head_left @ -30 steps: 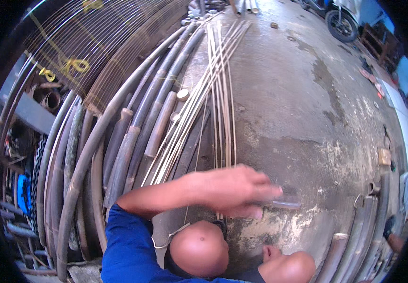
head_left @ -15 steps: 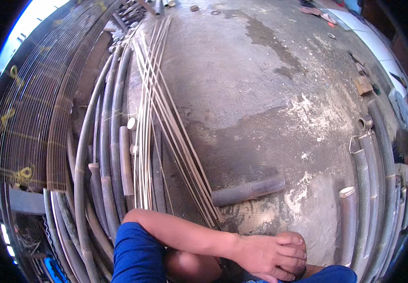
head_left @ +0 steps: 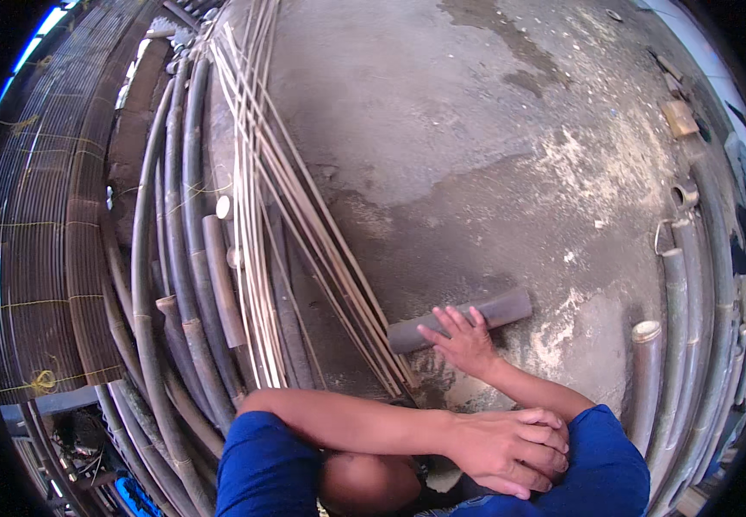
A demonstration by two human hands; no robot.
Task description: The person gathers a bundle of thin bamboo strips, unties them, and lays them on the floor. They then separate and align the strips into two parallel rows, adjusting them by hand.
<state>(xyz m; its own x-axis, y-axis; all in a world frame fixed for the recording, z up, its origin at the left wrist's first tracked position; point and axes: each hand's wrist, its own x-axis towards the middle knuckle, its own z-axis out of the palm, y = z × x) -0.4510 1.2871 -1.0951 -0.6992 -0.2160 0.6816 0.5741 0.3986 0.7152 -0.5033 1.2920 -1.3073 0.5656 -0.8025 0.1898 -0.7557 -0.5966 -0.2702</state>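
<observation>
Thin bamboo strips (head_left: 270,224) beside thick bamboo poles (head_left: 179,258) on stained concrete floor (head_left: 442,129).

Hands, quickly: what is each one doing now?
Left hand: loosely curled, resting on right arm, holding nothing.
Right hand: open, fingers on short grey bamboo tube.

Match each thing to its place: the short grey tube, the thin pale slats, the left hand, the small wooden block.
Things:
1. short grey tube
2. thin pale slats
3. left hand
4. small wooden block

Places:
A. far off on the floor, upper right
B. resting on the blue sleeve
C. under the right hand
D. fanned out beside the thick poles

Pairs: 1-C, 2-D, 3-B, 4-A
</observation>
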